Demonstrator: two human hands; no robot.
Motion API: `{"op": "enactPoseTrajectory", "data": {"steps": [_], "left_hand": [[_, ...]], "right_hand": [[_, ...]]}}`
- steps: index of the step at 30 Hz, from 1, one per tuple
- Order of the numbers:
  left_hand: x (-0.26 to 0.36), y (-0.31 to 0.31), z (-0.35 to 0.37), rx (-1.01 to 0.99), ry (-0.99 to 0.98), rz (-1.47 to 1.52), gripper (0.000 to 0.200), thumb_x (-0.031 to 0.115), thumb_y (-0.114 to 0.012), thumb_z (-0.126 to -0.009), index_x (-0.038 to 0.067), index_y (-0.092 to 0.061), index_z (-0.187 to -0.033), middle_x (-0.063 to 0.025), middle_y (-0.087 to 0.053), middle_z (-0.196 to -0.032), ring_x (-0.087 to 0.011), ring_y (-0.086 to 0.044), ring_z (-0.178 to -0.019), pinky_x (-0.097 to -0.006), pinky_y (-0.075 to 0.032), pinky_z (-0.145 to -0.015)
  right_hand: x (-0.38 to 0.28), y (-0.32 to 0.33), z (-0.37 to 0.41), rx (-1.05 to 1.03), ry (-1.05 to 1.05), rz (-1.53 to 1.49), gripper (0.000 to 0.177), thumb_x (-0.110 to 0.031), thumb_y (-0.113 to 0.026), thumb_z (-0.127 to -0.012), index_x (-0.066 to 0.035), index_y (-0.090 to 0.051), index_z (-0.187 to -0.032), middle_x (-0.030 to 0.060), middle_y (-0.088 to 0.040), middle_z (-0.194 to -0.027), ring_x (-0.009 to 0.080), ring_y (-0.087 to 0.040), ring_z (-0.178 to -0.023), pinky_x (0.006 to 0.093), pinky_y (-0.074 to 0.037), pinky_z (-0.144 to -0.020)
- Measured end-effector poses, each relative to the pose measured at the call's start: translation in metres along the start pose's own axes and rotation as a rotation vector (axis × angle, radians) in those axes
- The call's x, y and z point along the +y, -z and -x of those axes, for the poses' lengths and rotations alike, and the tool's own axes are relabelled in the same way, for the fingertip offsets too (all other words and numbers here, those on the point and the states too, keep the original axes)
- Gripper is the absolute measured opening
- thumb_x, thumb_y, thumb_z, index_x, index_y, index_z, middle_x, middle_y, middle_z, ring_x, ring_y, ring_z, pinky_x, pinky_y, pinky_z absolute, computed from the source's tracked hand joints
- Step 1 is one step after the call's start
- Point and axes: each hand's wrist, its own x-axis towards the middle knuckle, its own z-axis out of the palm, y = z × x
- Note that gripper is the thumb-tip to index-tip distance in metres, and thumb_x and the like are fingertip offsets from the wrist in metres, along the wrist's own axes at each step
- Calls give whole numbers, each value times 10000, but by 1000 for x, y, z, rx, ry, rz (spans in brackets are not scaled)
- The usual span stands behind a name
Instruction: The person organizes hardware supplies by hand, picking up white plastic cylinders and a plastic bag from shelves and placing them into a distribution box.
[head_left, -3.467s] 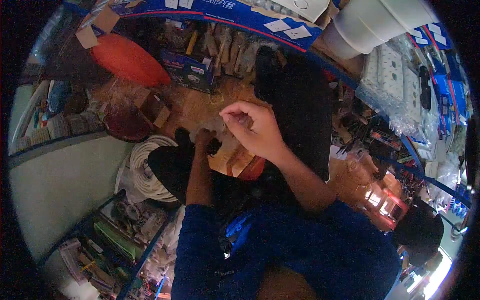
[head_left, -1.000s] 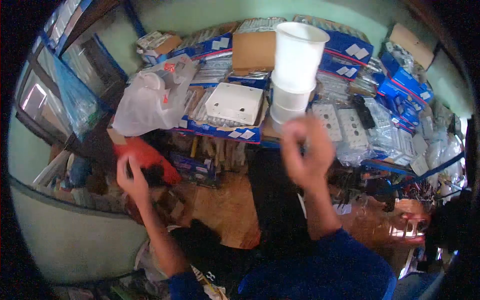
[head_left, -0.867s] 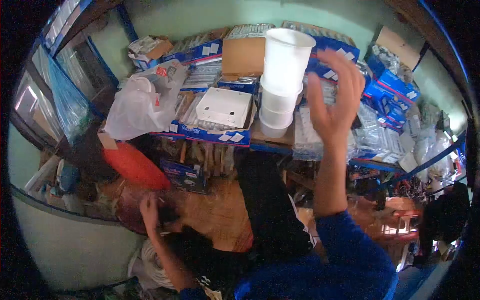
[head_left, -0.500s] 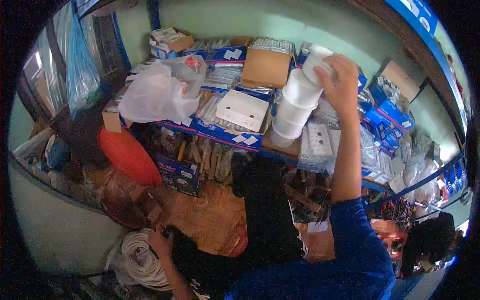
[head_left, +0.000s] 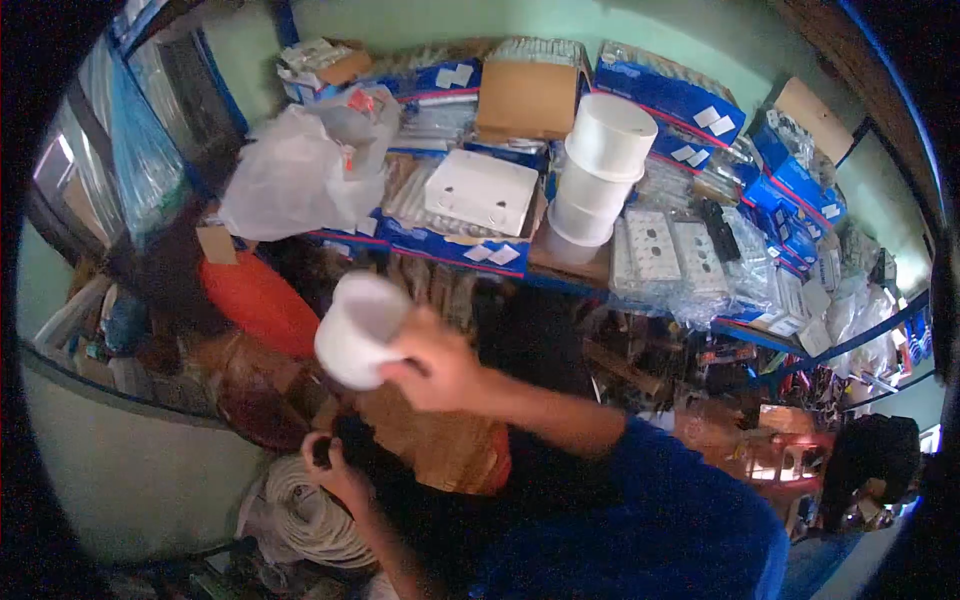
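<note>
My right hand (head_left: 440, 365) grips a white plastic cup-shaped container (head_left: 360, 335) by its near side. It is held in the air in front of the shelf, tilted, its wide mouth showing, and blurred by motion. On the shelf edge stands an upright stack of similar white containers (head_left: 590, 185), apart from my hand. Low on the left, my left hand (head_left: 342, 475) has its fingers curled round something small and dark that I cannot make out. Just below that hand lies a coil of white cable or hose (head_left: 305, 515).
Blue boxes (head_left: 665, 95) of packed goods line the shelf. A white plastic bag (head_left: 300, 175) and a white box (head_left: 480, 190) sit left of the stack; bubble-wrapped panels (head_left: 680, 260) lie right. A red rounded object (head_left: 262, 305) is below the shelf's left end.
My right hand has lifted the top white container off the stack and brought it down and left. My left hand stays near the coil. The view has shifted slightly.
</note>
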Motion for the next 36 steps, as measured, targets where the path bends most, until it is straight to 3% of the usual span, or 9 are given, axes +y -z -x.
{"op": "enactPoseTrajectory", "data": {"steps": [1,7,12,15,17,23,26,30,36], "left_hand": [[32,-22,8,79,-7,52,247,30,-590,-794,-8,-553,-1035,-114,-599,-1057,-254,-558,-1025,-360,-408,-960],[86,-85,-36,134,-115,390,279,41,-561,-852,-24,-529,-1122,-181,-587,-1227,-298,-519,-1179,-423,-370,-1050],[114,-127,-25,-124,-608,-233,211,113,-550,-924,-19,-562,-1088,-193,-562,-1287,-284,-535,-1171,-394,-384,-1009],[99,-124,-41,-274,-366,-288,161,85,-527,-915,-27,-556,-1028,-179,-610,-1129,-305,-575,-1088,-398,-414,-966],[45,-103,-58,-310,-120,-187,162,93,-507,-929,-30,-550,-1024,-166,-612,-1075,-302,-584,-1040,-392,-431,-934],[37,-126,6,-62,-389,-192,153,80,-479,-944,-27,-552,-1026,-161,-594,-1033,-290,-579,-1013,-375,-426,-929],[46,-127,-17,-266,-340,-390,158,74,-465,-947,-26,-549,-1035,-162,-586,-1054,-287,-567,-1029,-371,-412,-946],[44,-119,-41,-336,-73,-280,191,55,-441,-928,-24,-539,-1071,-179,-563,-1076,-331,-538,-1075,-398,-389,-980],[33,-122,-6,-296,-357,-295,260,20,-419,-869,-26,-528,-1102,-204,-544,-1151,-369,-519,-1142,-416,-344,-1041]], "right_hand": [[-3,-27,34,-50,-340,-236,179,-187,-687,-850,-32,-643,-928,149,-635,-860,328,-605,-906,415,-467,-798],[-5,-57,61,15,-873,-835,349,-306,-501,-1010,5,-558,-1159,33,-607,-1026,125,-554,-955,310,-444,-828],[28,-67,72,277,-1152,-988,335,-331,-447,-1029,-61,-584,-1171,3,-605,-1041,94,-535,-903,275,-455,-771],[28,-85,89,426,-1527,-1018,332,-324,-475,-1002,-74,-615,-1172,23,-632,-968,131,-558,-790,326,-479,-696],[28,-87,102,413,-1551,-939,324,-315,-485,-993,-77,-623,-1165,26,-638,-952,140,-572,-802,320,-478,-705],[31,-81,99,353,-1472,-615,361,-293,-438,-999,-39,-597,-1201,135,-667,-1038,262,-626,-904,364,-478,-795],[21,-79,105,127,-1670,-669,294,-252,-403,-1022,-56,-584,-1147,35,-624,-949,140,-589,-836,317,-480,-743],[38,-95,115,306,-1618,-798,237,-239,-443,-997,-41,-574,-1006,29,-588,-860,133,-547,-763,315,-454,-686],[40,-62,95,322,-1475,-570,243,-235,-460,-992,-43,-592,-1060,32,-595,-877,142,-553,-736,318,-467,-695]]}}
